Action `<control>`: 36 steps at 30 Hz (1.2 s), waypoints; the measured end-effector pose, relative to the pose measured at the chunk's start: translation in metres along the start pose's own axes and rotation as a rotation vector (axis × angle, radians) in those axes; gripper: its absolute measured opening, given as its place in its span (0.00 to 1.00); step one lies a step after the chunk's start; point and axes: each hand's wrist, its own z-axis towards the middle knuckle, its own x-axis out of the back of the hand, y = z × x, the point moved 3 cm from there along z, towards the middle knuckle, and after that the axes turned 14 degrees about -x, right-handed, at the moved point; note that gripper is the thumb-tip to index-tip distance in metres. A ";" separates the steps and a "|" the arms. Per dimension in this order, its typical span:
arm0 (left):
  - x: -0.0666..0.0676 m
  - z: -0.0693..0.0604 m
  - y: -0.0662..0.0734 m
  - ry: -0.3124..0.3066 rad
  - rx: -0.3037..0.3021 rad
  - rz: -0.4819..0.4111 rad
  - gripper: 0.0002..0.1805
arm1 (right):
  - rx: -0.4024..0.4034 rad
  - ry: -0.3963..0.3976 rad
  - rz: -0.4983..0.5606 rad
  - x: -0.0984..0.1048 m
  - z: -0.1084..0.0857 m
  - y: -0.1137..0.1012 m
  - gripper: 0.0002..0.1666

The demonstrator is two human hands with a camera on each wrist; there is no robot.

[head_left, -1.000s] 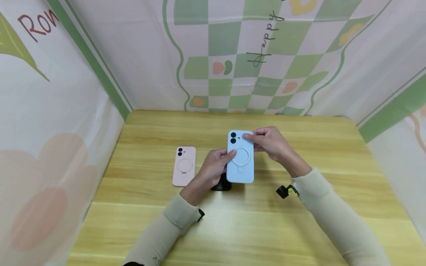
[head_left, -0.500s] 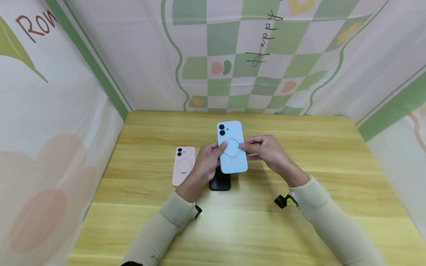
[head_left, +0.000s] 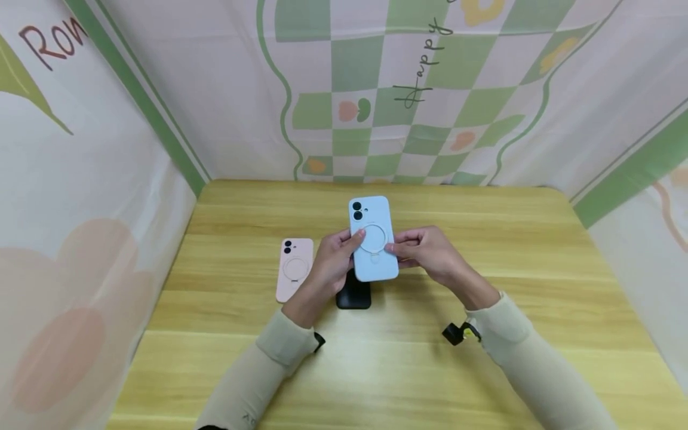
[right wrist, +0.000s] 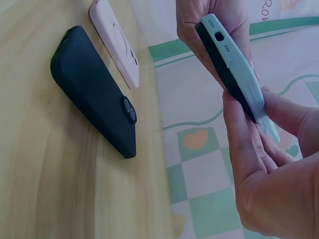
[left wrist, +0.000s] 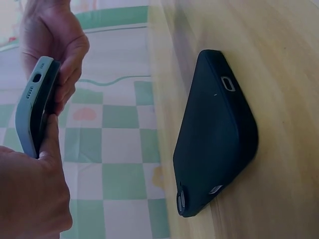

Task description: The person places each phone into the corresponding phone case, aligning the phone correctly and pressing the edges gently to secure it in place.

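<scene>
A light blue phone case with a ring on its back is held up above the table, back side facing the head camera. My left hand grips its left edge, thumb on the ring. At the right edge, my right hand pinches it, thumb on the back near the ring's lower right. Both wrist views show a dark, phone-like slab against the inner side of the blue case; whether it sits fully inside I cannot tell. Below lies a black phone case, partly hidden in the head view.
A pink phone case with a ring lies on the wooden table, left of the black one and partly behind my left forearm. A printed fabric backdrop hangs at the table's far edge.
The blue case has moved left and slightly away from me, uncovering more of the black case. My right thumb has slid from near the camera area down toward the ring's lower right.
</scene>
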 end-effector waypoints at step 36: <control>0.016 0.009 0.018 0.051 -0.040 -0.150 0.23 | 0.033 -0.135 -0.063 -0.023 -0.015 0.014 0.21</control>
